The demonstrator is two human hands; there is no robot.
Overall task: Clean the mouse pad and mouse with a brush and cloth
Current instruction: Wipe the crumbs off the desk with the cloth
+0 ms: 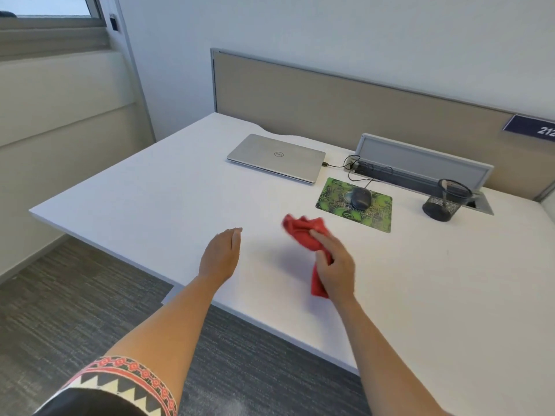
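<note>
Right hand [333, 265] grips cloth [303, 232], mouse [361, 198] — pointing away

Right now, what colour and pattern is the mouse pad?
The mouse pad is bright green with dark, swirling graphic print, seen in the head view.

There is only one view, from a camera worn on the person's head. It stands above the near edge of the table [126, 187] and faces forward and down. It is turned a little, so this edge runs slantwise from the left corner to the bottom right. Both arms come in from the bottom. The left hand [220, 256] and the right hand [335, 271], which holds a cloth [303, 232], lie in the middle, quite near to the camera. The partition [330, 97] along the far edge is further off, in the upper half. The wide lens also takes in the floor [75, 310] at the lower left and the wall [300, 22] above.
</note>
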